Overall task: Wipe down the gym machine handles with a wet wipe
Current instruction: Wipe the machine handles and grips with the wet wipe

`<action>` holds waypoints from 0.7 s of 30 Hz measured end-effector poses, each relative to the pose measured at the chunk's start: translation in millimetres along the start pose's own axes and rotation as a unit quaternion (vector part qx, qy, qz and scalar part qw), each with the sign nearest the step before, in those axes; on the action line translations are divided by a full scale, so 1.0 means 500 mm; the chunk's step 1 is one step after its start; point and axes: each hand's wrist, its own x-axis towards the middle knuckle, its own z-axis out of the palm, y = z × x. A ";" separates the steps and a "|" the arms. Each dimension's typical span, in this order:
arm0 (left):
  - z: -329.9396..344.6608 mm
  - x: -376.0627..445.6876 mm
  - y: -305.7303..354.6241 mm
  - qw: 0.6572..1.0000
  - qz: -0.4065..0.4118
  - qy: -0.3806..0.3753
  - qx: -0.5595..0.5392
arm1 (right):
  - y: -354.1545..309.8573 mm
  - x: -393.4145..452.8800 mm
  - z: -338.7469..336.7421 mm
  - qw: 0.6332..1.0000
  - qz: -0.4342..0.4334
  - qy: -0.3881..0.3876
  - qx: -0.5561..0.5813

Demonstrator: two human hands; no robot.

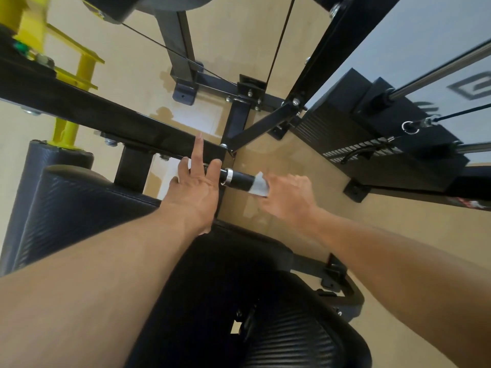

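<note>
Right hand [288, 196] wraps a grey wet wipe [259, 185] around the outer end of the black handle [240, 180], fingers curled over it. Left hand [195, 187] grips the inner end of the same bar, index finger sticking up straight. Black padded seat [79, 197] sits below left; weight stack [372, 144] to the right.

Black weight stack [385, 144], yellow frame [77, 75], padded seat [292, 338].
</note>
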 end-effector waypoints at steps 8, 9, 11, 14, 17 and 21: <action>0.002 0.003 0.004 1.000 -0.011 -0.009 0.010 | -0.060 0.051 -0.025 0.999 -0.043 -0.017 0.013; 0.001 0.003 0.004 1.000 -0.013 -0.018 0.014 | -0.097 0.068 -0.031 0.998 -0.057 0.001 0.033; -0.003 0.004 0.003 0.999 -0.016 -0.026 0.016 | -0.125 0.075 -0.034 0.996 -0.059 0.018 0.068; -0.004 0.006 0.009 0.999 -0.031 -0.034 0.025 | -0.026 0.028 -0.016 0.998 -0.009 -0.044 0.054; -0.018 0.007 0.017 0.997 -0.056 -0.039 0.035 | 0.069 -0.032 -0.018 0.990 0.085 -0.113 -0.017; -0.005 -0.073 0.037 0.997 -0.040 0.035 0.055 | 0.035 -0.079 -0.051 0.976 0.161 -0.133 -0.063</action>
